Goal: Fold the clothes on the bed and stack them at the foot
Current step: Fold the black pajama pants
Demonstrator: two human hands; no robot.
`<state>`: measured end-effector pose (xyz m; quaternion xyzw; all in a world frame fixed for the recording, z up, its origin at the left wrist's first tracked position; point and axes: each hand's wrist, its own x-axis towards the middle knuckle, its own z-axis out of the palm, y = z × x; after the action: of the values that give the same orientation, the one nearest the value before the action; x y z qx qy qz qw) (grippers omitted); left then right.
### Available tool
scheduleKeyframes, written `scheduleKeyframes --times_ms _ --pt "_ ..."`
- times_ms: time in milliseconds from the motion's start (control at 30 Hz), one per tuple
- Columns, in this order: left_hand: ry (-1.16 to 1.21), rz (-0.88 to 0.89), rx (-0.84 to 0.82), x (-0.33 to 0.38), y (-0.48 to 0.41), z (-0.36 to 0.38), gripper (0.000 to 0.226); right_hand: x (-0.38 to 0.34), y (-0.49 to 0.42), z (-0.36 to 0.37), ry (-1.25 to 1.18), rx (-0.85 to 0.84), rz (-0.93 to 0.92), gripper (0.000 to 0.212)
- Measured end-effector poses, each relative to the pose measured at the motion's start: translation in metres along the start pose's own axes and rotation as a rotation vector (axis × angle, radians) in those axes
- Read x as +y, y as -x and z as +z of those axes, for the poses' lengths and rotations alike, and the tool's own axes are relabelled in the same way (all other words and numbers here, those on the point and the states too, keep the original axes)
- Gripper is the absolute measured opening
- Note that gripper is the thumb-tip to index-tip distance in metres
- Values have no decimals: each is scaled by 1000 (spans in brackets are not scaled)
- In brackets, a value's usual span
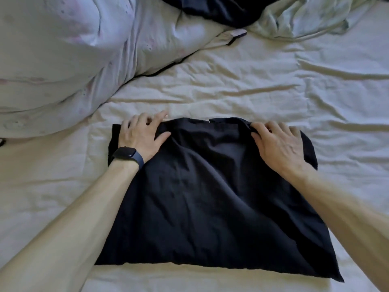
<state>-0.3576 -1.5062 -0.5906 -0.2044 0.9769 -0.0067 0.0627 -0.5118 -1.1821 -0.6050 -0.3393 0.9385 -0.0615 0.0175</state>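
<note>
A dark navy garment [206, 199] lies flat on the bed sheet [273, 85], folded over into a rough rectangle in front of me. My left hand [143, 135], with a dark watch on its wrist, grips the garment's far left corner, fingers curled over the fold and thumb on top. My right hand [277, 142] pinches the far right part of the same edge, where the cloth bunches up under its fingers. Another dark garment [221, 9] lies crumpled at the top of the view, and a pale green one [311, 17] lies next to it on the right.
A bulky pale duvet [63, 60] fills the upper left. A small dark object [237, 35] lies on the sheet by the far dark garment. Wrinkled sheet stretches across the right side of the bed.
</note>
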Motion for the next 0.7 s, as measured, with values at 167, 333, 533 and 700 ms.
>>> scheduleKeyframes --times_ms 167,333,533,700 --pt "90 -57 18 5 18 17 58 -15 9 14 -56 59 232 37" --pt "196 -238 -7 4 82 21 61 -15 5 9 -184 71 464 45" --pt "304 -674 256 17 194 24 61 -30 84 -16 -418 180 650 53" --pt "731 -1225 295 49 271 8 77 -66 232 -42 -587 132 759 31"
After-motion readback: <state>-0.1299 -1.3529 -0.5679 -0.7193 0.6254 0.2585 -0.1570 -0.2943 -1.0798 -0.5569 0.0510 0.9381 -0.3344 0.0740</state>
